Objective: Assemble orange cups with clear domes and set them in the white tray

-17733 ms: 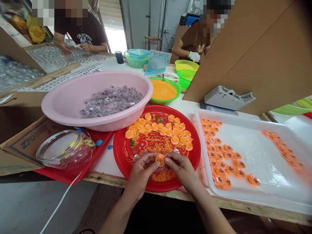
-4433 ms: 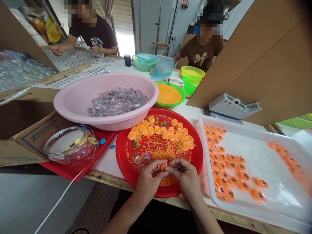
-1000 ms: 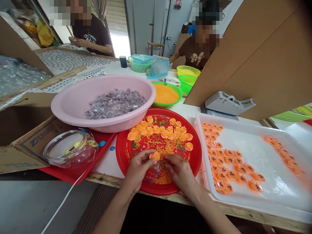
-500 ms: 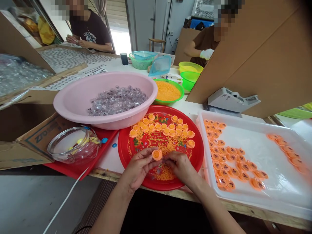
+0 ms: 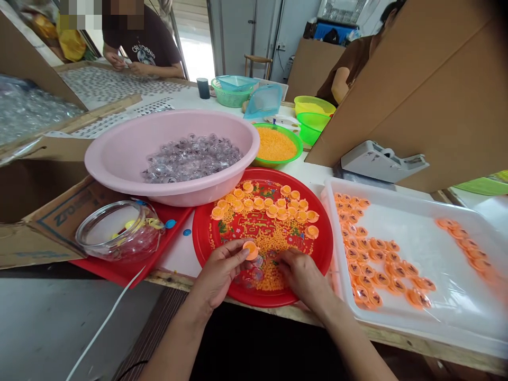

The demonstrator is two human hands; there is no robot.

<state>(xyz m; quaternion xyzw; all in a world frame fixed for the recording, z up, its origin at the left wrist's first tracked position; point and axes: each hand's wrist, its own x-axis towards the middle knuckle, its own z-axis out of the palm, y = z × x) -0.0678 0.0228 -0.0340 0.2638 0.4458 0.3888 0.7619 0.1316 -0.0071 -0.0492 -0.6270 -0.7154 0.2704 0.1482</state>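
Observation:
Between the thumb and fingers of my left hand (image 5: 218, 272) is a small orange toy cup (image 5: 251, 251), its round opening facing up. My right hand (image 5: 301, 269) is low over the beads to its right, fingertips pinched together; what they hold, if anything, is hidden. Several clear round covers (image 5: 257, 274) show just below and beside the left fingers. Under both hands lies a red round tray (image 5: 202, 238) with loose orange beads (image 5: 272, 278) scattered on it. More orange cups (image 5: 272, 210) form a curved band across its far half.
At right, a white tray (image 5: 413, 227) carries orange cups with dark-printed faces. A pink basin (image 5: 115, 153) of clear covers overhangs the red tray; behind sits a green bowl of beads (image 5: 278, 144). A clear jar (image 5: 115, 230), tape dispenser (image 5: 384, 161) and cardboard panel (image 5: 416, 95) flank them.
My left hand has shifted slightly left with the orange cup. My right hand has drawn a little right and away from it, widening the gap; clear covers between them now show.

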